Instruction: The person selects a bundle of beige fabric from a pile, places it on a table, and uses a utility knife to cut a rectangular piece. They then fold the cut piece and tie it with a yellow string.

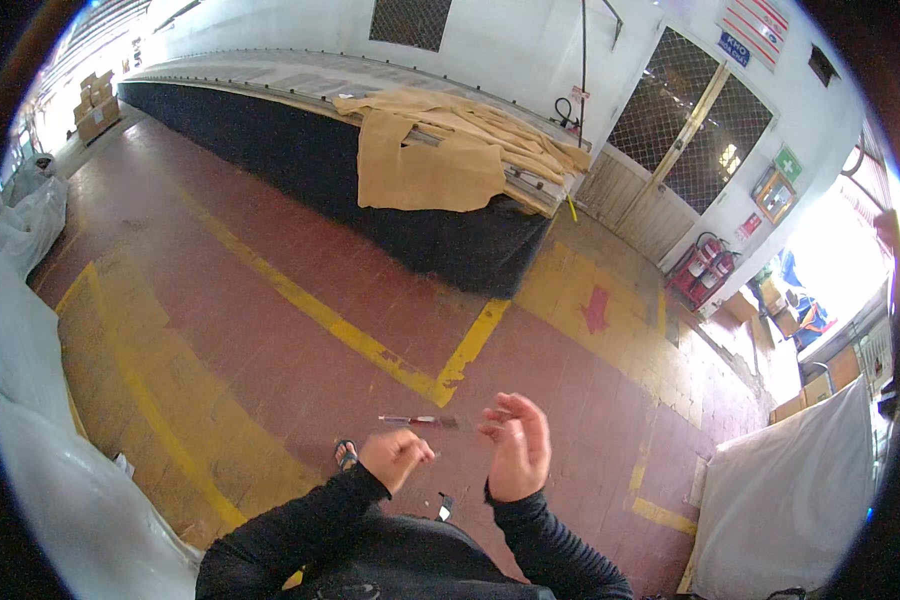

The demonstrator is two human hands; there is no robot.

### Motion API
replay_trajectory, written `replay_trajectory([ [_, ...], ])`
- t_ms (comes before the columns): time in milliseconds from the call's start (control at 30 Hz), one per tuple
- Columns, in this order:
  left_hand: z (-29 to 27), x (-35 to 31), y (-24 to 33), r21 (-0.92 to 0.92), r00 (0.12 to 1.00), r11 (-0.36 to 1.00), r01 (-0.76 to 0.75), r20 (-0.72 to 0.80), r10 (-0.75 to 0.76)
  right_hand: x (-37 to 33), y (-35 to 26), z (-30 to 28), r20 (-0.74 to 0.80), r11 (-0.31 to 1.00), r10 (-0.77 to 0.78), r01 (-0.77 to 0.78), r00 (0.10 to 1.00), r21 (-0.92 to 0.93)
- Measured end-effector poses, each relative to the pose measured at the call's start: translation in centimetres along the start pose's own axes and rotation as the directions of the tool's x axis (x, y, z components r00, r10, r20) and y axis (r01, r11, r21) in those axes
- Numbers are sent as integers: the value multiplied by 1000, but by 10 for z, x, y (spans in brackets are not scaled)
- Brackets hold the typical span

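Note:
Both my hands are raised in front of my body, in black sleeves. My left hand [397, 460] is closed, thumb and fingers pressed together; whatever is in them is too small to make out. To its right, my right hand [518, 448] is raised with bent, blurred fingers pointing left. A slim pen-like thing [410, 420], whitish and dark red, stretches left from those fingertips and passes just above my left hand. Its right end is blurred, and the grip on it shows only faintly.
Tan sheet material [430, 170] drapes over a long table [260, 75] with a black skirt. Yellow lines [320, 320] mark the red floor. White-covered stacks [780, 500] flank me on both sides. Fire extinguishers [705, 268] stand beside a double door [670, 130]. My sandalled foot [346, 455] shows below.

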State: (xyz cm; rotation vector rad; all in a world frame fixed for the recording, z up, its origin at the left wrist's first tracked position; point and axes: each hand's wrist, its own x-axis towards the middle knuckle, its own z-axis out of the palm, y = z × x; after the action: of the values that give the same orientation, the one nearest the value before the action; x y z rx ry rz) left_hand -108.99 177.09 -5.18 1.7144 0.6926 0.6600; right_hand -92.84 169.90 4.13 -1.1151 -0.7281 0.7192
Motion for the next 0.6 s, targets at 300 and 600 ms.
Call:
replay_trajectory([
  [300,-99,199,-86,313,824,939,-143,563,-63,170,88,-24,-154,880,464,-434,872,192],
  [600,-237,114,-243,218,536,493,842,-435,-723,241,310,-195,-114,83,797,-294,593,-952],
])
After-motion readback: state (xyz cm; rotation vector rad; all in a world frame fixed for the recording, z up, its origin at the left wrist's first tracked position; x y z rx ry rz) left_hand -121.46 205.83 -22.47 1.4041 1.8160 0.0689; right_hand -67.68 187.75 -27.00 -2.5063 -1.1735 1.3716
